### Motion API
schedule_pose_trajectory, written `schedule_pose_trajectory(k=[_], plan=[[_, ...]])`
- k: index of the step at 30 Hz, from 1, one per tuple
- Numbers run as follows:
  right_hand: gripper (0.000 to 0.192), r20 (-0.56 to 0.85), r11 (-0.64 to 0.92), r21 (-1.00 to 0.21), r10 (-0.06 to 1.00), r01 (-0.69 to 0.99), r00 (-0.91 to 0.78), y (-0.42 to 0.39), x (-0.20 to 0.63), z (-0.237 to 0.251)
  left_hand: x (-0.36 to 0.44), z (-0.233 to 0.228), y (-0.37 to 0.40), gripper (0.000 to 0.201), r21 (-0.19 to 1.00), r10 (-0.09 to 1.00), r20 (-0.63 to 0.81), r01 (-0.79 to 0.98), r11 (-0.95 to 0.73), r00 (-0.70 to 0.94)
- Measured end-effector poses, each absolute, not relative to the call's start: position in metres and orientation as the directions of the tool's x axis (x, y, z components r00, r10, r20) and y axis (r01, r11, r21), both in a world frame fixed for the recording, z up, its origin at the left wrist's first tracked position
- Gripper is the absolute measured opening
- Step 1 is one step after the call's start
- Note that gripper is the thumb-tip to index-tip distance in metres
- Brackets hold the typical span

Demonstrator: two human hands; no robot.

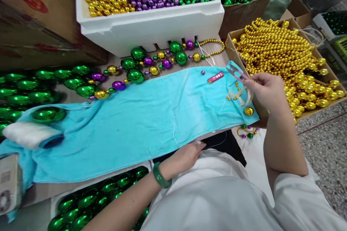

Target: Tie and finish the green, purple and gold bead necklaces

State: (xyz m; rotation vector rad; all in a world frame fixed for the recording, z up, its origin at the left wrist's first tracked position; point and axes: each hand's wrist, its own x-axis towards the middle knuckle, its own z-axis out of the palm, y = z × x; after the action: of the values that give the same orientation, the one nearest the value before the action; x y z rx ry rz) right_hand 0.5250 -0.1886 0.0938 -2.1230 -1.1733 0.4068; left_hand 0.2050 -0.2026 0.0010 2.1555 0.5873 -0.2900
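Right hand [267, 92]: small scissors [238, 74] are pinched at the table's right edge.
Left hand [187, 157]: a thin thread [217, 146] is pinched at the near edge.
Towel [141, 115]: spread flat.

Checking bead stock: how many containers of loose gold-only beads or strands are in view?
1: the cardboard box of gold bead strands beside the right hand. The white foam box mixes gold, purple and green. Others may be out of frame.

I'm in a small bead-stringing workshop: my table [81, 187] is covered with a turquoise towel [130, 115], a foam box [151, 25] holds gold, purple and green beads, cardboard cartons [235, 14] brim with strung gold beads [284, 54], a spool of thread [29, 134] lies close.
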Motion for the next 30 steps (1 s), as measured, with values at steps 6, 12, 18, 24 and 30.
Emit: schedule_pose_trajectory(k=[6,12,18,24,30], plan=[[0.028,-0.025,-0.472,-0.606,0.816,0.641,0.577,-0.2,0.545,0.098,0.225,-0.008,-0.216,0.037,0.405,0.312,-0.608,0.624,-0.668,0.73],[0.023,-0.064,-0.392,-0.573,0.897,0.72,0.437,-0.145,0.531,0.067,0.228,0.006,-0.213,0.029,0.393,0.259,-0.63,0.589,-0.706,0.732],[0.033,-0.116,-0.407,-0.281,0.913,0.869,0.39,-0.15,0.522,0.077,0.215,0.007,-0.209,0.034,0.384,0.242,-0.656,0.593,-0.708,0.714],[0.045,-0.359,-0.556,0.086,0.757,0.826,0.547,-0.244,0.521,0.071,0.22,0.006,-0.215,0.06,0.262,0.263,-0.696,0.578,-0.773,0.668],[0.041,-0.365,-0.584,0.148,0.718,0.798,0.593,-0.263,0.503,0.034,0.241,-0.008,-0.222,0.064,0.279,0.21,-0.718,0.55,-0.787,0.664]])
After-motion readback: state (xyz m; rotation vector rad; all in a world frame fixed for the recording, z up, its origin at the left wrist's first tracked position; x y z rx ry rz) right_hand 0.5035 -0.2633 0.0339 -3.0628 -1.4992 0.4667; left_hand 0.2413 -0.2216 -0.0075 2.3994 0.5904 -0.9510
